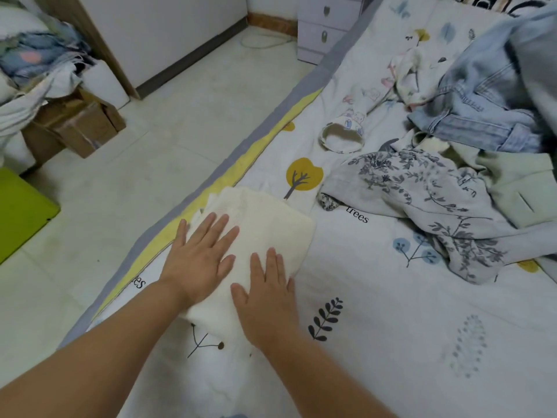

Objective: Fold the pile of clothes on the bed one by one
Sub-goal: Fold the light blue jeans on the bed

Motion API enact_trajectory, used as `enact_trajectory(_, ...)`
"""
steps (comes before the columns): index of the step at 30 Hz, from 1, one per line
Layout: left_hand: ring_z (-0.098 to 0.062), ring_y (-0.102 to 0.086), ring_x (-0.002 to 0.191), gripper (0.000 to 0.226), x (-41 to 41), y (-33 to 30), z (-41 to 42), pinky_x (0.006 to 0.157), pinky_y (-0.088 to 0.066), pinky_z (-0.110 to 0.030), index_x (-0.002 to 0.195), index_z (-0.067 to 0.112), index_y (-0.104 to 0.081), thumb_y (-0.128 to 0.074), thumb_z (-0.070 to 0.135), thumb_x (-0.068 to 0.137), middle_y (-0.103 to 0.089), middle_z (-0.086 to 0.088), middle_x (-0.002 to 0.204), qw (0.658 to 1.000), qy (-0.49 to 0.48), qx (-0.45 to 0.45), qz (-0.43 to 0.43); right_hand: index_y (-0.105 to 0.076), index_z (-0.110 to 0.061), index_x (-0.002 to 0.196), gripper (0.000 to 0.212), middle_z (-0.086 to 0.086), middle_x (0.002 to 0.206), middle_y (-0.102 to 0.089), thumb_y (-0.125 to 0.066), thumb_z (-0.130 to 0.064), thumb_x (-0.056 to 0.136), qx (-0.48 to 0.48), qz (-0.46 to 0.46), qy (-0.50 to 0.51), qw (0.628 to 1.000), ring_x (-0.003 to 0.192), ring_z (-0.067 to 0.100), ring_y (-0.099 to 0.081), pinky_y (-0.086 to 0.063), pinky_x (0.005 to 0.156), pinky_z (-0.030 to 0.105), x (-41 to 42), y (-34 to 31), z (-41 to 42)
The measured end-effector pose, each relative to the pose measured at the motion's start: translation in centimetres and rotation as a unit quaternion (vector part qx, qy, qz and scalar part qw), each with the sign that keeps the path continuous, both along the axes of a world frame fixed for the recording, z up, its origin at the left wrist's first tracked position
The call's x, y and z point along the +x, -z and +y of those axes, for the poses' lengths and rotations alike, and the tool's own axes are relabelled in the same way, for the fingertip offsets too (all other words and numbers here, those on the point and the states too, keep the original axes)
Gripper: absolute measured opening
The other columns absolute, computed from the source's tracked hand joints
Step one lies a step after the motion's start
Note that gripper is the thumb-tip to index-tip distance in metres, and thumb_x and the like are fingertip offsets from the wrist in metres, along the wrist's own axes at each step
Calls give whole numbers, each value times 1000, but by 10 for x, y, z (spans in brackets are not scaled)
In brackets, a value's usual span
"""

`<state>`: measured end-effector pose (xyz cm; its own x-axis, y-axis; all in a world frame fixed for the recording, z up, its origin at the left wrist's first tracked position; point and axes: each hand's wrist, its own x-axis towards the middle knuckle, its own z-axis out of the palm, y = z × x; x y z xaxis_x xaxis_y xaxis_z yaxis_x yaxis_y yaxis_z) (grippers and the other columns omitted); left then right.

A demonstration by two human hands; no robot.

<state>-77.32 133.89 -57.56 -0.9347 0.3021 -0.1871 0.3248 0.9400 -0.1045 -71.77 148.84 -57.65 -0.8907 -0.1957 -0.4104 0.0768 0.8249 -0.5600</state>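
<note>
Printed bed sheet (391, 342) carries the folded cream garment (265, 227) near the bed's edge. Left hand (199, 260) and right hand (265, 291) press it flat, fingers straight, gripping nothing. Lying so near the edge, I think it may slide to the floor or unfold when released. Unfolded floral garment (422, 194) and denim jacket (488, 95) wait nearby, not blocking.

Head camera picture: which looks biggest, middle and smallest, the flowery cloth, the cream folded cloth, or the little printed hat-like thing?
1. Flowery cloth, spread widest.
2. Cream folded cloth, partly under both hands and nearer the camera, so its look is boosted.
3. Little printed piece, clearly smallest, though farther away.
</note>
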Motion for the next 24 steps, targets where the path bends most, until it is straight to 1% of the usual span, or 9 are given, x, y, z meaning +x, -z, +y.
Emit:
enact_trajectory(1, -16, 1, 145, 81, -1, -5, 2, 111, 11, -47, 147, 27, -27, 7, 56, 79, -14, 3, 157, 1000, -13, 20, -16, -7, -18, 151, 61, 3, 158, 9, -19, -45, 98, -23, -1, -4, 1000, 145, 16, 11, 0, 117, 38, -1, -6, 6)
enact_trajectory(3, -19, -13, 144, 83, -4, -22, 12, 112, 1, -51, 134, 26, -48, 3, 54, 75, -31, 2, 151, 996, -50, 74, -30, -33, -14, 143, 46, 5, 155, -22, -34, -27, 99, -80, 28, 26, 996, 143, 15, -15, -14, 114, 26, -2, -17, 20)
enact_trajectory(5, -21, -40, 127, 63, -8, -43, 27, 112, -16, -49, 110, 20, -65, -14, 46, 82, -57, 1, 125, 989, -82, 125, -1, -53, -15, 128, 35, 2, 135, -50, -40, -14, 95, -119, 53, 75, 989, 126, 15, -42, -27, 102, 21, 0, -33, 37)
enact_trajectory(7, -21, -56, 100, 39, -12, -61, 46, 98, -37, -39, 100, 15, -67, -32, 30, 90, -66, 0, 103, 975, -105, 194, 2, -59, -17, 118, 32, -1, 120, -60, -42, -9, 93, -131, 52, 100, 985, 114, 15, -52, -33, 92, 21, 6, -51, 55)
enact_trajectory(9, -18, -57, 85, 25, -14, -78, 69, 75, -42, -29, 98, 13, -66, -42, 20, 94, -67, 1, 94, 967, -104, 231, -32, -60, -19, 114, 30, 0, 113, -63, -41, -10, 92, -114, 43, 100, 988, 106, 17, -55, -36, 86, 22, 12, -66, 75)
enact_trajectory(11, -14, -54, 80, 22, -15, -93, 93, 66, -37, -26, 98, 14, -65, -44, 18, 94, -64, 5, 87, 969, -77, 228, -51, -59, -20, 110, 28, 5, 105, -65, -39, -12, 92, -103, 25, 105, 989, 100, 22, -58, -41, 83, 25, 16, -76, 95)
enact_trajectory(16, -16, -53, 82, 17, -18, -116, 152, 66, -39, -28, 89, 20, -59, -42, 21, 95, -59, 4, 84, 978, -12, 182, -98, -58, -17, 106, 24, 6, 110, -62, -39, -15, 92, -21, -20, 94, 995, 99, 23, -56, -41, 79, 26, 25, -100, 152)
enact_trajectory(19, -14, -50, 80, 16, -17, -126, 188, 66, -35, -24, 92, 21, -59, -43, 22, 94, -54, 7, 83, 975, 10, 173, -141, -58, -16, 107, 24, 5, 113, -60, -40, -17, 93, 18, -40, 100, 994, 96, 22, -54, -38, 74, 26, 30, -113, 191)
enact_trajectory(24, -16, -55, 85, 11, -22, -140, 255, 68, -38, -23, 86, 26, -51, -44, 24, 94, -55, 6, 85, 969, 47, 169, -174, -56, -17, 104, 21, 6, 116, -59, -37, -14, 94, 85, -46, 126, 987, 99, 22, -53, -40, 79, 25, 25, -128, 268)
